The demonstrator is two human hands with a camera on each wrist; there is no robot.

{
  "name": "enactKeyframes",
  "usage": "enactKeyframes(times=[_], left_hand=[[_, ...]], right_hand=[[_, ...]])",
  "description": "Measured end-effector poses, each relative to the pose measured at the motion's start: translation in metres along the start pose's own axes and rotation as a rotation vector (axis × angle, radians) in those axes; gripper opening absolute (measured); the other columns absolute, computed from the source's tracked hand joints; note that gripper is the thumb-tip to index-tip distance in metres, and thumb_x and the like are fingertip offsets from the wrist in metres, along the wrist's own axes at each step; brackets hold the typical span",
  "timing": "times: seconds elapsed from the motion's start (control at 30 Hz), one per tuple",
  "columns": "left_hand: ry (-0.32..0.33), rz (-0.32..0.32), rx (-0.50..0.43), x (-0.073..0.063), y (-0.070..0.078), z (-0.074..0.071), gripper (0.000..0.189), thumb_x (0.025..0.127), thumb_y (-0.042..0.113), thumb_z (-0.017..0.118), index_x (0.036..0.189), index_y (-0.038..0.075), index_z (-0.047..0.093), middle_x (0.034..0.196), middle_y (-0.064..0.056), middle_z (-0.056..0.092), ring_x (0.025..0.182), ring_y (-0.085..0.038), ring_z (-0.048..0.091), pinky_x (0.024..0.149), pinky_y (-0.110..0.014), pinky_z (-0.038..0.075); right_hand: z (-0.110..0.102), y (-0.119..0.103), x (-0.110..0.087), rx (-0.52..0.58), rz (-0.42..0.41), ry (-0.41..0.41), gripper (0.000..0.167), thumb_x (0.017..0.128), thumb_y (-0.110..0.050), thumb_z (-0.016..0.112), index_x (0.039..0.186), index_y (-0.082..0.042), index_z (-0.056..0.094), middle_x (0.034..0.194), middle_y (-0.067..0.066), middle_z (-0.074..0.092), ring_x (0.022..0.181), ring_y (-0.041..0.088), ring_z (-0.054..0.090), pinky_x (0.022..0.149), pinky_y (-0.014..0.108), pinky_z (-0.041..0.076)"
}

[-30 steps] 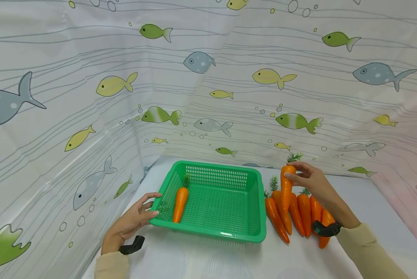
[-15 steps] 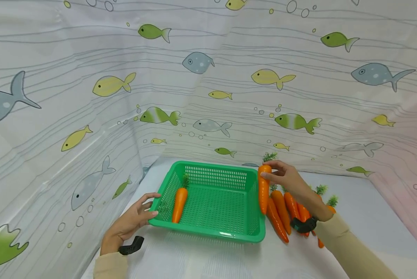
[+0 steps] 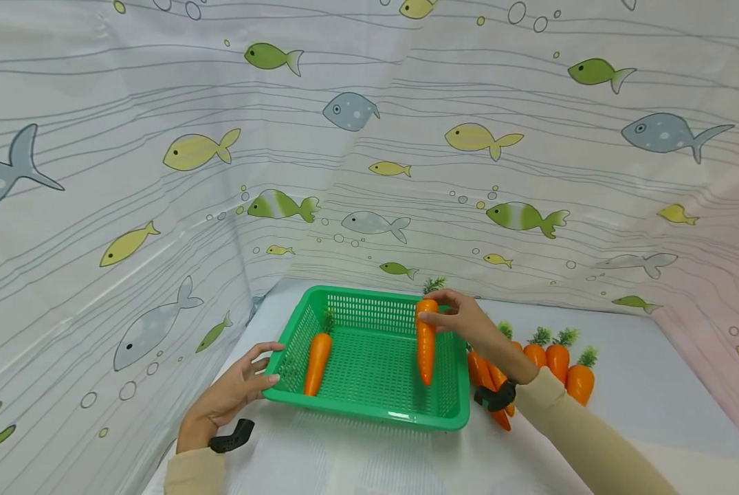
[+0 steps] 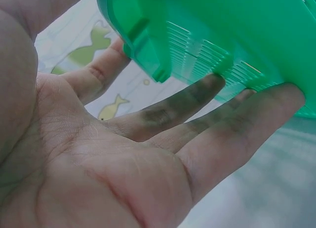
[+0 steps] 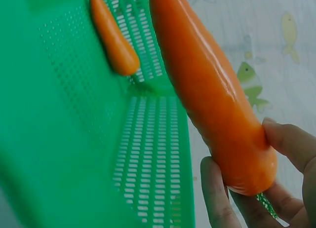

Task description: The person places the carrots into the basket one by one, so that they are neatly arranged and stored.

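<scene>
With my right hand [image 3: 458, 316] pinching the stem end of a carrot [image 3: 427, 344], tip down over the right part of the green basket [image 3: 369, 411], I'd lower it gently while my left hand [image 3: 239, 385], fingers extended, steadies the basket's left side.

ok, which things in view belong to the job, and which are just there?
Likely job:
- green basket
- carrot lying in it
- right hand
- held carrot
- left hand
- carrots beside basket

Just there:
- fish-print sheet
- black wrist devices
</scene>
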State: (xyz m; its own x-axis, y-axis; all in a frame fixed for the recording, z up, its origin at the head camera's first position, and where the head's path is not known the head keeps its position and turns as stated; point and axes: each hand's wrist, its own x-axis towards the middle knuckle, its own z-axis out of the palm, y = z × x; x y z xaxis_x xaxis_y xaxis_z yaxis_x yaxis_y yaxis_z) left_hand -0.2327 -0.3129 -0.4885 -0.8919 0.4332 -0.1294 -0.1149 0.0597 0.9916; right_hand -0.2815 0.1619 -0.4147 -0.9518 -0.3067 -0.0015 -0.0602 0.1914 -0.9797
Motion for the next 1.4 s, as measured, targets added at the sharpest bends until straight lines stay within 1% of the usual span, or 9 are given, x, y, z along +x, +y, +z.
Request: enactKeyframes(times=[0.3, 0.57, 0.67, 0.77, 0.87, 0.97, 1.13, 1.23, 1.4], left_hand=[[-0.010, -0.005, -0.002, -0.001, -0.001, -0.001, 0.062, 0.101, 0.009, 0.062, 0.155, 0.013, 0.032, 0.166, -0.025, 0.005, 0.150, -0.051, 0.011, 0.101, -0.044, 0.045], [-0.007, -0.012, -0.012, 0.002, 0.000, 0.000, 0.062, 0.100, 0.008, 0.062, 0.155, 0.014, 0.033, 0.162, -0.027, 0.020, 0.130, -0.042, 0.048, 0.094, -0.047, 0.050], [0.001, -0.017, -0.011, 0.001, 0.001, 0.001, 0.062, 0.100, 0.008, 0.063, 0.154, 0.014, 0.034, 0.163, -0.027, 0.018, 0.134, -0.043, 0.045, 0.094, -0.046, 0.050], [0.011, -0.014, -0.010, 0.001, 0.001, 0.001, 0.062, 0.099, 0.008, 0.064, 0.154, 0.014, 0.035, 0.164, -0.026, 0.014, 0.142, -0.049, 0.033, 0.095, -0.045, 0.049], [0.016, -0.011, -0.008, 0.000, 0.001, 0.001, 0.062, 0.099, 0.009, 0.065, 0.154, 0.014, 0.036, 0.165, -0.026, 0.011, 0.146, -0.051, 0.024, 0.096, -0.045, 0.048], [0.014, -0.013, -0.012, 0.000, 0.002, 0.001, 0.063, 0.099, 0.008, 0.065, 0.154, 0.014, 0.035, 0.164, -0.026, 0.013, 0.143, -0.049, 0.031, 0.096, -0.045, 0.048], [0.008, -0.016, -0.021, 0.001, 0.003, 0.002, 0.063, 0.099, 0.007, 0.064, 0.154, 0.013, 0.034, 0.162, -0.027, 0.018, 0.134, -0.042, 0.044, 0.096, -0.045, 0.049], [0.011, -0.017, -0.015, 0.001, 0.002, 0.002, 0.063, 0.099, 0.008, 0.065, 0.154, 0.013, 0.035, 0.163, -0.027, 0.017, 0.135, -0.042, 0.043, 0.095, -0.045, 0.049], [0.026, -0.018, -0.005, 0.000, 0.002, 0.002, 0.062, 0.099, 0.009, 0.065, 0.154, 0.014, 0.036, 0.165, -0.027, 0.013, 0.144, -0.050, 0.029, 0.096, -0.045, 0.049]], right_hand=[[0.041, -0.008, 0.015, 0.010, 0.024, -0.047, 0.045, 0.093, -0.019, 0.079, 0.132, -0.004, 0.060, 0.121, 0.016, 0.063, 0.099, 0.027, 0.067, 0.081, 0.042, 0.059], [0.078, -0.010, 0.029, 0.006, 0.026, -0.100, 0.044, 0.092, -0.017, 0.079, 0.129, -0.001, 0.062, 0.120, 0.018, 0.061, 0.091, 0.026, 0.069, 0.080, 0.046, 0.059], [0.090, -0.007, 0.032, -0.008, 0.051, -0.097, 0.045, 0.091, -0.019, 0.081, 0.128, -0.002, 0.063, 0.121, 0.018, 0.060, 0.090, 0.025, 0.069, 0.077, 0.043, 0.060], [0.100, -0.006, 0.036, -0.010, 0.064, -0.101, 0.044, 0.090, -0.019, 0.082, 0.127, -0.003, 0.064, 0.123, 0.018, 0.059, 0.090, 0.026, 0.070, 0.077, 0.043, 0.060], [0.108, -0.004, 0.042, 0.001, 0.070, -0.110, 0.043, 0.090, -0.019, 0.082, 0.126, -0.003, 0.064, 0.124, 0.016, 0.058, 0.090, 0.027, 0.070, 0.082, 0.051, 0.059], [0.114, -0.001, 0.048, 0.028, 0.080, -0.124, 0.042, 0.090, -0.019, 0.082, 0.124, -0.003, 0.065, 0.122, 0.015, 0.059, 0.091, 0.027, 0.069, 0.087, 0.058, 0.055], [0.122, 0.006, 0.057, 0.082, 0.102, -0.165, 0.042, 0.091, -0.018, 0.080, 0.126, 0.000, 0.063, 0.120, 0.015, 0.063, 0.094, 0.026, 0.068, 0.090, 0.058, 0.054], [0.126, 0.009, 0.061, 0.099, 0.119, -0.180, 0.042, 0.092, -0.018, 0.079, 0.126, 0.002, 0.062, 0.119, 0.016, 0.064, 0.095, 0.025, 0.068, 0.090, 0.056, 0.055], [0.132, 0.013, 0.067, 0.106, 0.134, -0.184, 0.041, 0.094, -0.016, 0.077, 0.127, 0.002, 0.061, 0.120, 0.018, 0.063, 0.094, 0.025, 0.068, 0.090, 0.058, 0.054]])
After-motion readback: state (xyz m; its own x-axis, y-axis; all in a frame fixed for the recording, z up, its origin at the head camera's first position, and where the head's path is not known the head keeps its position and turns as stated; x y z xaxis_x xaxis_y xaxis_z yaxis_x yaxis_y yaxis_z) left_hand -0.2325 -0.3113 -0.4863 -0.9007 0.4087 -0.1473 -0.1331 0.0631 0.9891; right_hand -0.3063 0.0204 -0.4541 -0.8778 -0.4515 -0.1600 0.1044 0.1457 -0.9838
